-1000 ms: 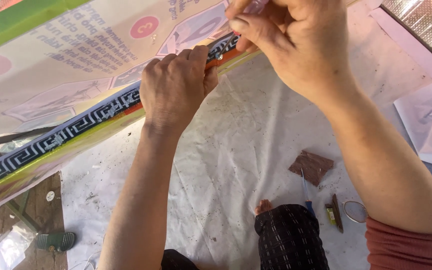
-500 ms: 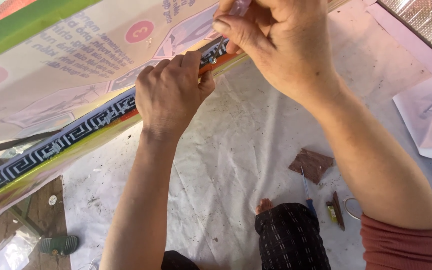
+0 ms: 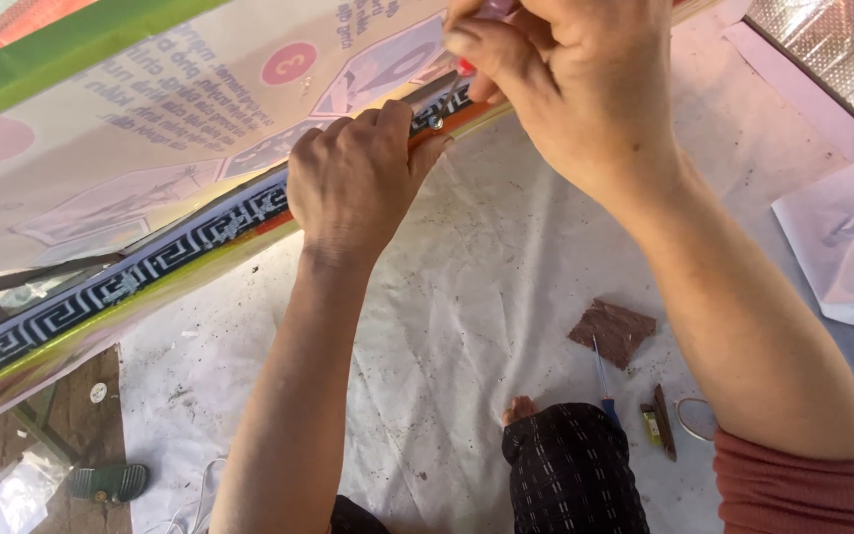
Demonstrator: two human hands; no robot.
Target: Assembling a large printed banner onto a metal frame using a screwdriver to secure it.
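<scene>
1. While the right hand pinches a small red-and-pale tool at the banner's edge, it sits a little lower and nearer the left hand than a second ago; what the tool is, I cannot tell.
2. The left hand has stayed clenched over the banner's edge, fingers curled across the black-and-white key-pattern strip, thumb near a small screw on the orange rim.
3. The banner has shifted slightly up and left in view; it runs as a slanted band from lower left to upper right, with a green stripe along its top.
4. Below the rim lies open room: a white sheet, creased and speckled with dirt, spreads between the forearms.
5. On the sheet near the right elbow lie a brown scrap, a blue-handled screwdriver, small dark sticks and a wire ring.
6. A knee in dark patterned cloth shows at the bottom.
7. At left the sheet ends at a bare floor with a green sandal; crumpled white paper lies far right.
</scene>
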